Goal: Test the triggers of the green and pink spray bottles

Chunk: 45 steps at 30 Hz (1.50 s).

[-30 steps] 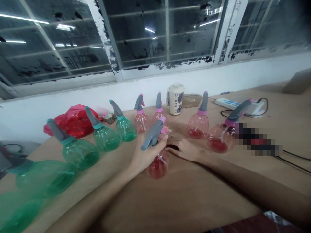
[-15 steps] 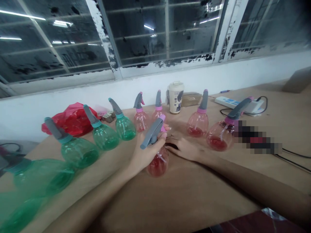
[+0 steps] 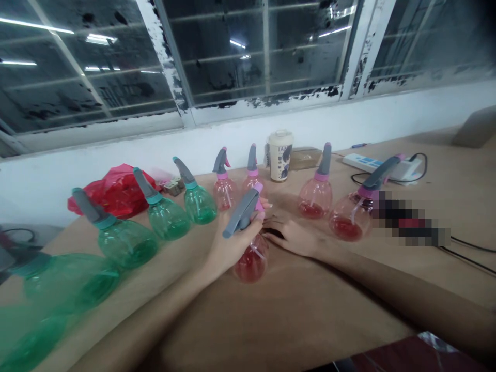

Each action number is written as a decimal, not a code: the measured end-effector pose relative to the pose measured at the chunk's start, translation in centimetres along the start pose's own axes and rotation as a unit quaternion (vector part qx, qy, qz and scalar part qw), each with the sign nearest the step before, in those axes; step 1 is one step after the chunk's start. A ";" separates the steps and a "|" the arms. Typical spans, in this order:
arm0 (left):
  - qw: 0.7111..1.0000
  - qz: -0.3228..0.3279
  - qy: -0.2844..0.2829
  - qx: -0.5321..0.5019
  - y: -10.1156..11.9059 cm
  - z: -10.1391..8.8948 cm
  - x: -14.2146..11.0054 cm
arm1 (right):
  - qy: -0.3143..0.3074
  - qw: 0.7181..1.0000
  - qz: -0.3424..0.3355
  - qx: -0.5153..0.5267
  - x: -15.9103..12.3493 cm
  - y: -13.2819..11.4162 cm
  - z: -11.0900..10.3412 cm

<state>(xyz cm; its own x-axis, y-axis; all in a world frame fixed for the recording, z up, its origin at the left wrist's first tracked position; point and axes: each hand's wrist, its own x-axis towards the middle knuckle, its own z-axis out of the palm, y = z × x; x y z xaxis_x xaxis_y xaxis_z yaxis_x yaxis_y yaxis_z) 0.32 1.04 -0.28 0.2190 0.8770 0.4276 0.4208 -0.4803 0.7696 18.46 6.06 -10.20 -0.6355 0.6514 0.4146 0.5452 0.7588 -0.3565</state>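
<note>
My left hand (image 3: 236,235) is closed around the neck of a pink spray bottle (image 3: 251,263) with red liquid in its lower part. The bottle's grey trigger head (image 3: 243,212) pokes up above the hand, its pink nozzle pointing away from me. Just right of that bottle, my right hand (image 3: 292,236) rests low with fingers stretched toward it; whether the fingertips touch it is hard to tell. Two more pink spray bottles stand behind my hands, the nearer-centre one (image 3: 253,178) partly covered. Another pink bottle (image 3: 314,199) and a tilted-looking one (image 3: 351,219) stand to the right.
Several green spray bottles (image 3: 168,217) line the left side. Behind them lies a red plastic bag (image 3: 116,191). A paper cup (image 3: 281,157) and a brown packet (image 3: 305,158) stand near the wall. A power strip (image 3: 382,166) with cables lies at the right, behind a pixelated dark object (image 3: 411,219).
</note>
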 end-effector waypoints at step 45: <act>1.000 -0.003 0.020 0.012 0.2 0.0 -0.1 | 0.009 1.000 0.006 0.011 0.0 -0.3 -0.2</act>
<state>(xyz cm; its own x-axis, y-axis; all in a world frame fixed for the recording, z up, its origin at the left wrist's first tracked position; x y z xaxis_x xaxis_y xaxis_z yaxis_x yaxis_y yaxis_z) 0.35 0.85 -0.15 0.1808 0.8788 0.4416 0.4430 -0.4736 0.7612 18.41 5.81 -9.97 -0.6188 0.6600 0.4259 0.5396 0.7512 -0.3801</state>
